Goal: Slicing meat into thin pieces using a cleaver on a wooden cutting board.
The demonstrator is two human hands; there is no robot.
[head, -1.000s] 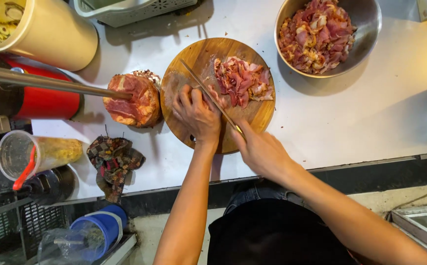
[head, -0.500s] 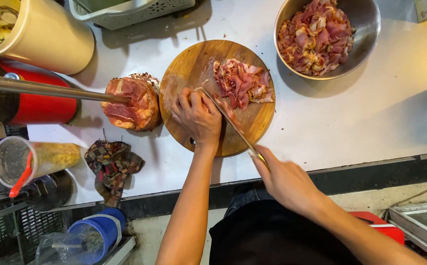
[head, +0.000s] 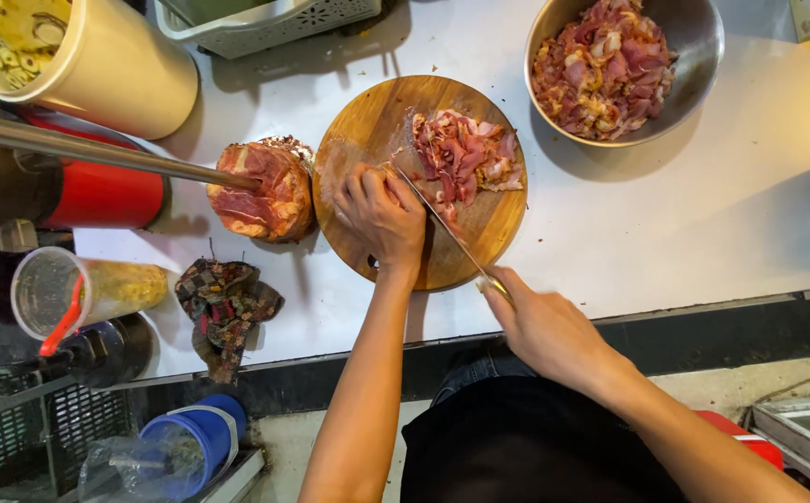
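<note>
While left hand [head: 382,216] pins meat, right hand [head: 540,326] grips knife [head: 442,224]; sliced meat pile [head: 465,158] done, uncut meat chunk [head: 261,191] left.

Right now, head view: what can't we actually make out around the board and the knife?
- Meat under the left hand: the fingers cover it.
- Knife handle: buried in the right hand.
- Cream bucket and metal bowl: cut off by the top edge.
- Skewer rod: runs off the left edge.

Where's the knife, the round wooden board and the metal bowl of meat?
knife [head: 442,226], head view, middle of the blade.
round wooden board [head: 368,121], head view, bare top-left wood.
metal bowl [head: 698,42], head view, inner right wall.
</note>
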